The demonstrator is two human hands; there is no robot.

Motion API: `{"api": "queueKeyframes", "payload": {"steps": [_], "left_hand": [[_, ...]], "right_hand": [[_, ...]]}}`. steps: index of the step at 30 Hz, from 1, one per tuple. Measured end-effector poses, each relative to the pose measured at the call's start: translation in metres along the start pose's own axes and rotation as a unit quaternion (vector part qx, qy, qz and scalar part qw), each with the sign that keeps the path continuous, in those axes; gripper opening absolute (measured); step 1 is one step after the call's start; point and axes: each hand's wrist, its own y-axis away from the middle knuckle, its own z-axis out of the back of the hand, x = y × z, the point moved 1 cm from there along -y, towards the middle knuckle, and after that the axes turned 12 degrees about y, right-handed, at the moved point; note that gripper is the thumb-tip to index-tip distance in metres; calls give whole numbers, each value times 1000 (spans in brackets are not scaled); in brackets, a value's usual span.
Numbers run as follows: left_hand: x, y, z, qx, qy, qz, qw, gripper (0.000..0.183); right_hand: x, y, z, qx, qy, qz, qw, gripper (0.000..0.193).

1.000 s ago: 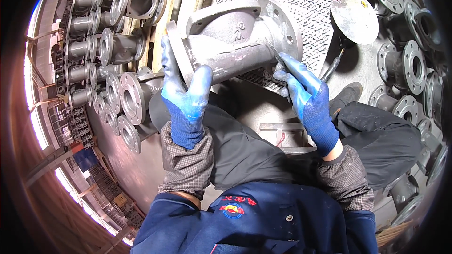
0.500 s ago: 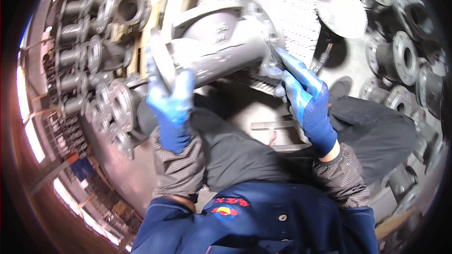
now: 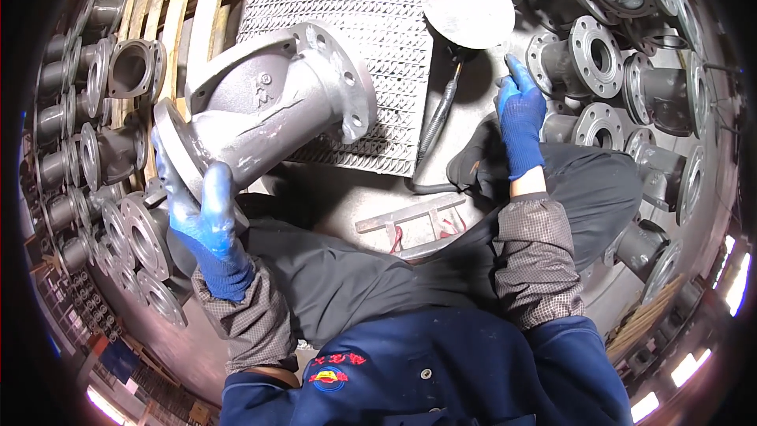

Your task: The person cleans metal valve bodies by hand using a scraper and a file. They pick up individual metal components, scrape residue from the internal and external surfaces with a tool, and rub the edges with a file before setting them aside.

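Observation:
A large grey cast flanged pipe fitting [image 3: 268, 106] lies tilted across my lap and a metal grating. My left hand [image 3: 201, 221], in a blue glove, grips its near round flange at the lower left. My right hand [image 3: 520, 114], also in a blue glove, is off the fitting and reaches to the right with fingers apart, close under a round grey disc [image 3: 467, 4] and next to a flanged casting [image 3: 579, 55]. It holds nothing.
A metal grating [image 3: 371, 39] lies ahead over wooden slats [image 3: 177, 24]. Several flanged castings stand in rows at the left [image 3: 87, 142] and crowd the right [image 3: 654, 102]. A dark hose [image 3: 438, 122] runs below the disc. A small metal bracket [image 3: 414, 225] lies by my knee.
My right hand has let go of the fitting's far flange and moved up and right toward the disc. The left hand still holds the near flange, and the fitting has swung left.

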Motion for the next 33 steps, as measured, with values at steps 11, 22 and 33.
{"api": "queueKeyframes", "payload": {"steps": [11, 22, 33], "left_hand": [[-13, 3, -3, 10, 0, 14, 1000, 63], [-12, 5, -8, -5, 11, 25, 1000, 40], [-11, -3, -11, -18, 3, 45, 999, 68]], "right_hand": [[16, 8, 9, 68, 226, 24, 972, 39], [12, 13, 5, 123, 243, 38, 961, 45], [6, 4, -9, 61, 242, 64, 966, 51]]}}
